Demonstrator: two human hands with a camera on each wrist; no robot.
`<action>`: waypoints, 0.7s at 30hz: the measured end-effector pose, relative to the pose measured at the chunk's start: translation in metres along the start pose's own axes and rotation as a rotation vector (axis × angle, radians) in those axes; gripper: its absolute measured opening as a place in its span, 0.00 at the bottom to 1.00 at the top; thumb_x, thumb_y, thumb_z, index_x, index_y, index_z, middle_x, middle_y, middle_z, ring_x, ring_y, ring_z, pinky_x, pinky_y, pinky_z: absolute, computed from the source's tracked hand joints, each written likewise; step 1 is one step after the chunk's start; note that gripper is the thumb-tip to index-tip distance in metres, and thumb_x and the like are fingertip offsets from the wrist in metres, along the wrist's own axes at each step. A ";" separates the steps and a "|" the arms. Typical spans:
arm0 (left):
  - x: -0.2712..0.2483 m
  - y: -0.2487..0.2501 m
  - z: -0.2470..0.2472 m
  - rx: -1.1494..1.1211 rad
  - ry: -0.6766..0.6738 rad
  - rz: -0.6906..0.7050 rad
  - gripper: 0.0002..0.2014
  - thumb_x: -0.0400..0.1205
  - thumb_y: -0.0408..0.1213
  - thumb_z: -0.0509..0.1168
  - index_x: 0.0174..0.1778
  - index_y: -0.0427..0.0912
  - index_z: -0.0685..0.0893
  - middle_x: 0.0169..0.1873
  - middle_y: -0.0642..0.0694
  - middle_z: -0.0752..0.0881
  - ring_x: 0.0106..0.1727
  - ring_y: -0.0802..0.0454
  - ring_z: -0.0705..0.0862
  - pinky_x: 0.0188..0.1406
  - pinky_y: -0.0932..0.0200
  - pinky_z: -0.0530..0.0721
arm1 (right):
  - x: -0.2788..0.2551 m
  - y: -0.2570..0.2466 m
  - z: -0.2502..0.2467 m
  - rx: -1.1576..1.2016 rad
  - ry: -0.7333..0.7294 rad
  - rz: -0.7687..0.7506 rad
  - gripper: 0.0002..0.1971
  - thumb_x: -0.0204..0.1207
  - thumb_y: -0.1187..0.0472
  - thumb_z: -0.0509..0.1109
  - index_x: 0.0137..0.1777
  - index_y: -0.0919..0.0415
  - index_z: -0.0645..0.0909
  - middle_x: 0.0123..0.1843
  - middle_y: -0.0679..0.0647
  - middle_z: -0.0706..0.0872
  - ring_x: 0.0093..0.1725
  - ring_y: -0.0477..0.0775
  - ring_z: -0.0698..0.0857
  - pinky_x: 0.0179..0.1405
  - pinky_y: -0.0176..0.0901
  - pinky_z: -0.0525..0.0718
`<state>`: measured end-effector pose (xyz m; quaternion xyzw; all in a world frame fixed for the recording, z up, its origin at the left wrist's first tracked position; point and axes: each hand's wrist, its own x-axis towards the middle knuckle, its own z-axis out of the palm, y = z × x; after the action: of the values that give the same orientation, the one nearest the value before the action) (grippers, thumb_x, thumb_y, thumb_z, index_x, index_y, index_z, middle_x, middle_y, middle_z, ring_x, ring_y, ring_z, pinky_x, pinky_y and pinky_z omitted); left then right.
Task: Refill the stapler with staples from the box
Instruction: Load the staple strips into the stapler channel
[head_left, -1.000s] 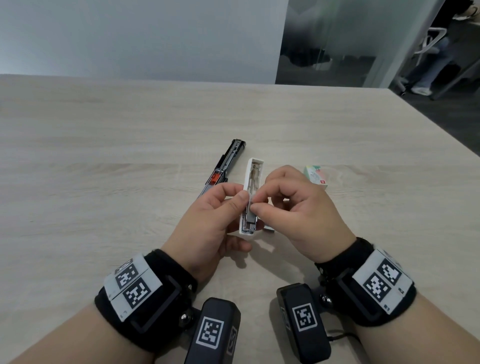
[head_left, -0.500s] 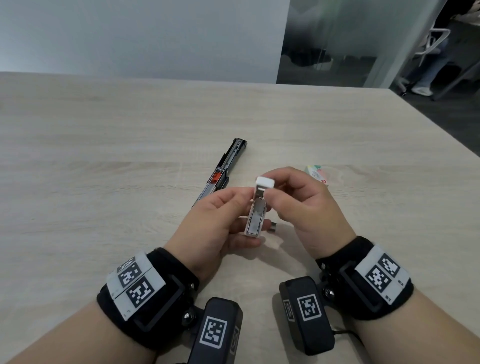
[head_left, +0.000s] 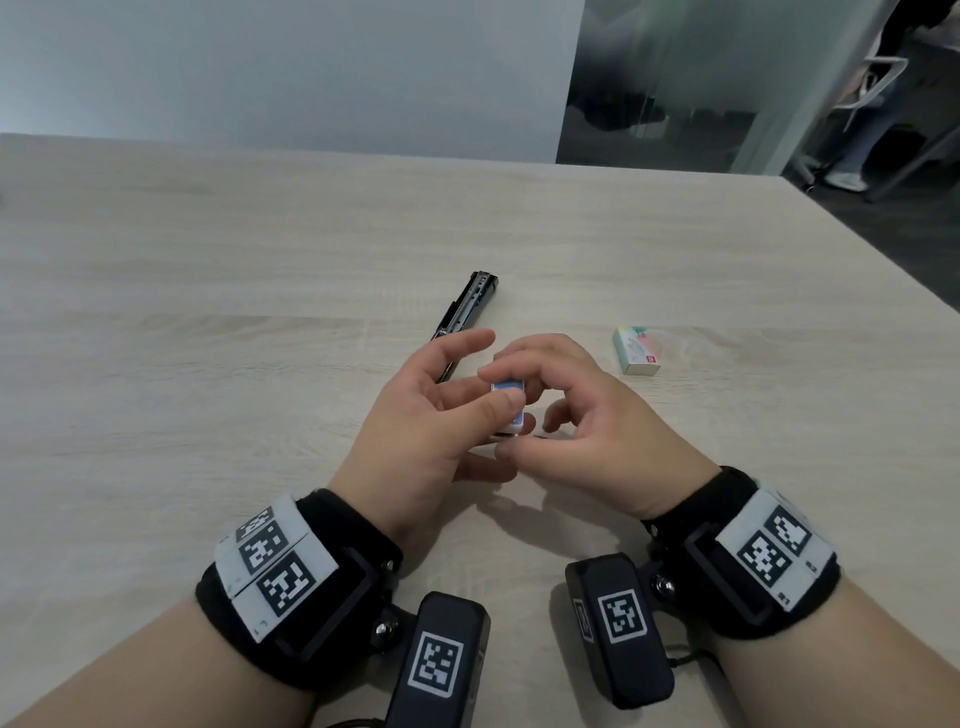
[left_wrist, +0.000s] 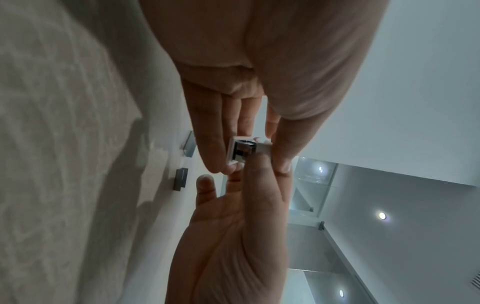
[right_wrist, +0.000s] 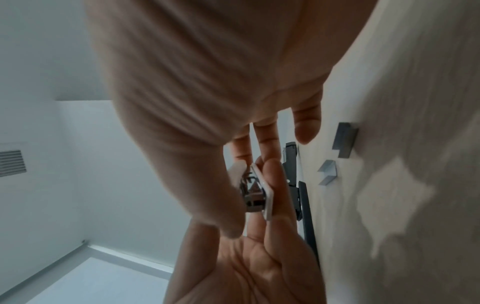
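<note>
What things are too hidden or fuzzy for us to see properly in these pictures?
- Stapler body: head view, both hands cover most of it; whether staples are inside cannot be told.
- Black magazine rail: head view, left hand hides its near end.
- Staple box: print too small to read.
- Loose staple strips: hidden behind right hand in head view.

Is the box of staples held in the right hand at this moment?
No, the box of staples lies alone on the table, while the right hand and the left hand hold the white stapler body.

matt wood-grain table (head_left: 260, 312), glossy white plastic stapler (head_left: 511, 387), shiny metal staples (right_wrist: 345, 139)
</note>
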<state>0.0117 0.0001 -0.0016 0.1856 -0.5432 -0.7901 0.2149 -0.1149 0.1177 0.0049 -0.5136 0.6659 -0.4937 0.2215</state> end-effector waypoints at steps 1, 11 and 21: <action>0.000 0.001 0.000 0.022 -0.004 0.004 0.24 0.81 0.29 0.73 0.72 0.51 0.79 0.43 0.44 0.94 0.45 0.42 0.92 0.32 0.50 0.90 | 0.000 0.000 0.000 0.004 0.005 -0.002 0.24 0.68 0.67 0.80 0.61 0.44 0.86 0.64 0.46 0.80 0.54 0.44 0.81 0.44 0.38 0.81; -0.002 0.002 0.002 0.051 0.002 0.032 0.28 0.81 0.30 0.74 0.76 0.53 0.78 0.46 0.44 0.94 0.43 0.49 0.92 0.27 0.54 0.88 | -0.001 -0.007 0.007 -0.112 0.108 -0.093 0.21 0.71 0.71 0.80 0.61 0.53 0.87 0.61 0.49 0.84 0.44 0.44 0.81 0.46 0.24 0.76; 0.000 0.015 -0.012 0.328 0.264 0.320 0.07 0.84 0.35 0.67 0.44 0.45 0.90 0.31 0.49 0.89 0.24 0.57 0.77 0.24 0.66 0.75 | 0.003 0.022 -0.030 -0.225 0.355 0.331 0.18 0.75 0.54 0.78 0.62 0.38 0.83 0.57 0.37 0.87 0.36 0.33 0.83 0.41 0.29 0.80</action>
<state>0.0205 -0.0143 0.0083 0.2312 -0.6536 -0.6166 0.3729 -0.1503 0.1274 -0.0010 -0.3243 0.8200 -0.4560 0.1203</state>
